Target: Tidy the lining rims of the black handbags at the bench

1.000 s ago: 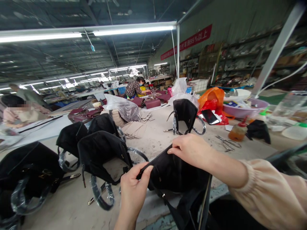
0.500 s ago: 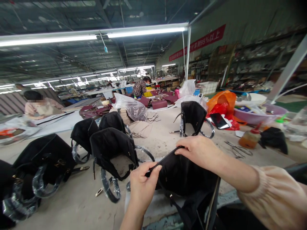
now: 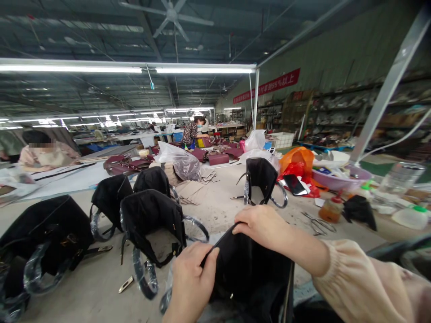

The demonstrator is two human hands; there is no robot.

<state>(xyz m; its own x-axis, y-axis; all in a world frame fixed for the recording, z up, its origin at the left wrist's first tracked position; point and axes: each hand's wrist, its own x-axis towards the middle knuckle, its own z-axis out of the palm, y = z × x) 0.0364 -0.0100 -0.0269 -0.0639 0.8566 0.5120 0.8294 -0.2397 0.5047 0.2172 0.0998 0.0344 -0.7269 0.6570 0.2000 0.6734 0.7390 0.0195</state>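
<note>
While the camera tips upward since a second ago, bringing a ceiling fan (image 3: pixel 172 17) into sight, the black bag (image 3: pixel 251 273) and both hands sit lower in the picture and closer to the table's near edge; the grip itself reads as unchanged, so the work on the bag's upper rim appears to be continuing rather than finishing. The left hand (image 3: pixel 192 280) is clenched on the near left end of the rim, thumb on the outer face and the fingers (image 3: pixel 188 262) folded over the edge, tips hidden inside. The right hand (image 3: pixel 261 225) is curled over the far part of the same rim, its fingers (image 3: pixel 243 228) hooked down over the edge. The bag thus hangs between the two hands, mouth held open, its body dropping below them toward the table edge (image 3: pixel 101 287); its lower part is cut off by the frame. Other black bags with wrapped handles (image 3: pixel 150 224) stand upright just left, apart from the hands. Scissors (image 3: pixel 318 224) and a small bottle (image 3: pixel 332 208) lie well to the right. Co-workers (image 3: pixel 45 150) sit at the far benches
</note>
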